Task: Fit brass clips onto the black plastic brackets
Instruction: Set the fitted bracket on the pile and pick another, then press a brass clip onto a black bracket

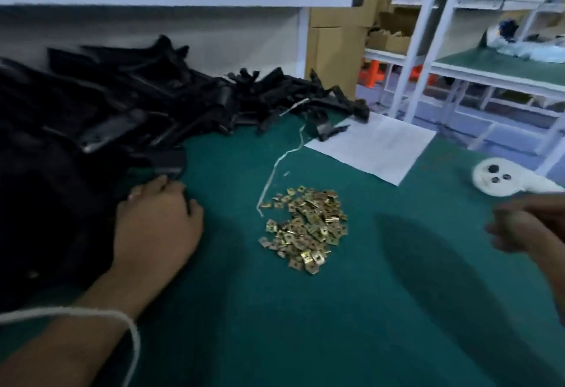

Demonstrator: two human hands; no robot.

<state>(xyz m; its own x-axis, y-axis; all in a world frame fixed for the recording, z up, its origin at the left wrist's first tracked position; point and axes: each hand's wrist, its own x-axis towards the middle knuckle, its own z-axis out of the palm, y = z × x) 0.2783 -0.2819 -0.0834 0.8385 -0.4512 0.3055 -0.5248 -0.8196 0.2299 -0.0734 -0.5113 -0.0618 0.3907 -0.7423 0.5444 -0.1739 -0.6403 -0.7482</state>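
white dish [483,186]: far right of the worktop [305,310], just beyond the right hand's fingers; three small dark round pieces sit in it
cardboard boxes [388,41]: on the racks past the worktop; contents too blurred to tell
left hand [159,227]: palm down at the near edge of the black pile, forearm running in from lower left
left fingers [146,189]: curled, tips on a black plastic bracket [166,162] at the pile's edge; they look closed around it, though the part under the hand is hidden
right hand [519,227]: at the right edge, raised above the worktop, motion-blurred
right fingers: appear curled inward; cannot tell whether they grasp anything
black plastic brackets [107,111]: big loose pile running from the left fingers up and away to the back of the worktop; one stray bracket [321,126] lies well beyond the fingers, touching the paper's corner
brass clips [305,230]: loose heap flat on the green mat, between the two hands, nearer the left fingers than the right, touching neither
white string [281,166]: trails from the pile down to the far side of the clip heap
paper sheet [376,148]: flat, beyond the clips, well away from both hands
white cord [91,313]: loops across the left forearm, behind the wrist
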